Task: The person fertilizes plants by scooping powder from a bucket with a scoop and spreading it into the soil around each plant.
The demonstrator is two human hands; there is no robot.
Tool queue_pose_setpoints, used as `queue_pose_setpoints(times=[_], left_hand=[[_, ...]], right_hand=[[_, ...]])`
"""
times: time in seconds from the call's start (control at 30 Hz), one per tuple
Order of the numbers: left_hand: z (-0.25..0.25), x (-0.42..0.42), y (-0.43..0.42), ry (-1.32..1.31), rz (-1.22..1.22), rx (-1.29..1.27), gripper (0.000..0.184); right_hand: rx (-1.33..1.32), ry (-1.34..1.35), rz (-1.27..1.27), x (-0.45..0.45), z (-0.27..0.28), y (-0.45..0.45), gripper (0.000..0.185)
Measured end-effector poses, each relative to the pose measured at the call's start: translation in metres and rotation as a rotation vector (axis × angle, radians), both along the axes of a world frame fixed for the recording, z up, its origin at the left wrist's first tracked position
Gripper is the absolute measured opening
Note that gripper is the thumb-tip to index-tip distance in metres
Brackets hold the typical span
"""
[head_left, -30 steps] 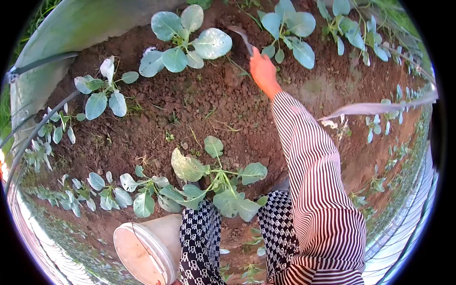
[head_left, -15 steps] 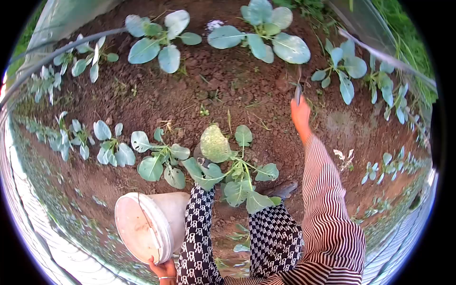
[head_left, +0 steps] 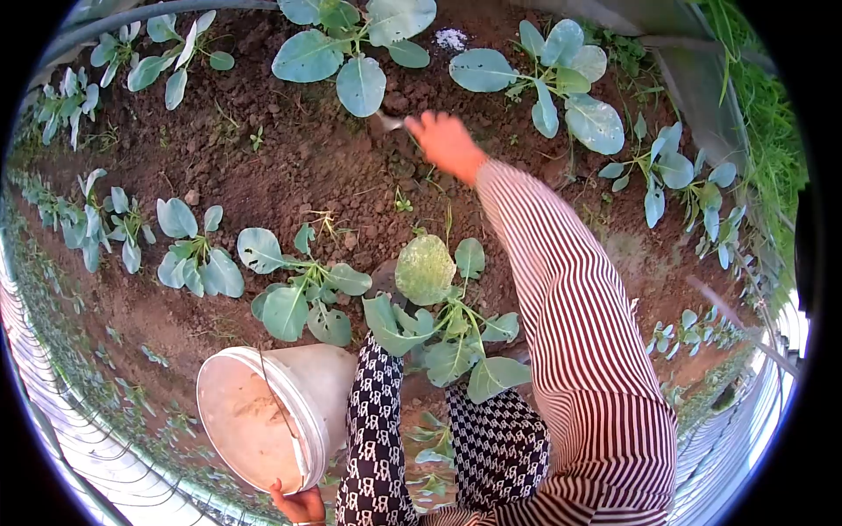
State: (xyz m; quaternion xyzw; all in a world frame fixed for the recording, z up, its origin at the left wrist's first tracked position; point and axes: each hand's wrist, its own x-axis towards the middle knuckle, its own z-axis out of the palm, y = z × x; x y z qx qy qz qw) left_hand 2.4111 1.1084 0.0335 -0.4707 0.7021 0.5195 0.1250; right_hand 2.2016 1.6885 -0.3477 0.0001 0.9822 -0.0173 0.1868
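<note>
My right hand point(head_left: 449, 145) is closed around a small hand tool with a metal blade point(head_left: 391, 123); the handle is hidden in the fist. The blade points left, close to the soil below a broad-leaved, cabbage-like plant point(head_left: 361, 86) at the top. At the bottom, my left hand point(head_left: 298, 505) grips the rim of a tilted white plastic bucket point(head_left: 329, 386). Its mouth faces left, and brownish residue marks the inside. The bucket lies against my patterned trouser leg point(head_left: 375, 438). In front of my knees stands a larger leafy plant point(head_left: 452, 329).
More seedlings grow in rows, including one plant point(head_left: 307, 294) left of my knees and another point(head_left: 561, 74) at upper right. White granules point(head_left: 452, 39) lie on the soil between the top plants. A dark hose point(head_left: 149, 12) crosses upper left. Grass point(head_left: 763, 140) borders the right.
My right hand has swung left and up with the tool, from beside the right-hand plant to below the top middle plant. My view has shifted slightly. The left hand stays at the bucket rim.
</note>
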Motion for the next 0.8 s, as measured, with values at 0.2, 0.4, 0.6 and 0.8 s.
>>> queue_pose_setpoints(times=[0.2,0.4,0.6,0.8], left_hand=[[0.005,0.0,-0.034,-0.144,0.268,0.145,0.058],[0.009,-0.022,0.003,-0.12,0.482,0.177,0.062],[0.013,-0.034,0.023,-0.085,0.439,0.24,0.063],[0.017,-0.047,0.053,-0.006,0.394,0.27,0.067]], right_hand=[[0.075,-0.156,-0.061,-0.032,0.033,0.08,0.054],[0.22,0.019,-0.034,-0.037,0.054,0.142,0.05],[-0.057,0.136,0.127,0.007,0.06,0.105,0.057],[0.158,0.077,-0.141,0.017,0.061,0.123,0.041]])
